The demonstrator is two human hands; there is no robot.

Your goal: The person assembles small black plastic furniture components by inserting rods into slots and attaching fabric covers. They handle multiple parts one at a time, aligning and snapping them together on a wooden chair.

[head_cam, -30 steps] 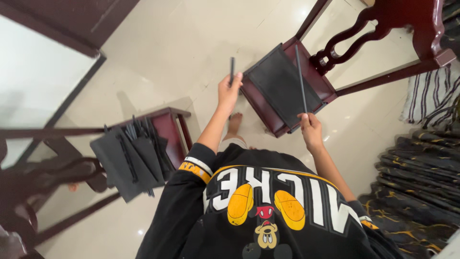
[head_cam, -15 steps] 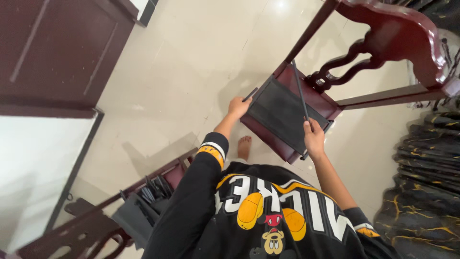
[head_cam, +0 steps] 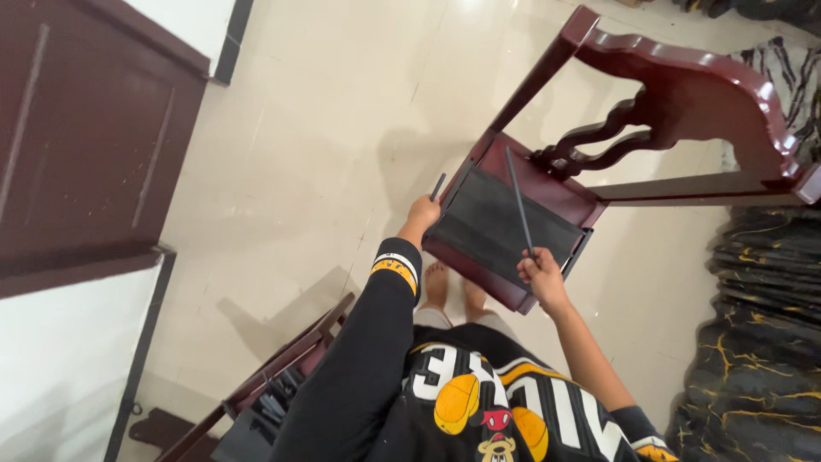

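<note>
Pinched in the right hand, a thin dark rod slants up across the black sheets lying on the chair seat. At the seat's left edge the left hand closes on a shorter dark strip (only its tip shows), bare feet below on the pale floor.

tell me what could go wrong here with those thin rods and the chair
1. The right hand grips the long dark rod only at its lower end; it could tip or bend and scrape the glossy wooden chair.
2. Bare feet stand right below the seat edge; the short rod in the left hand might land on them if it slips.
</note>
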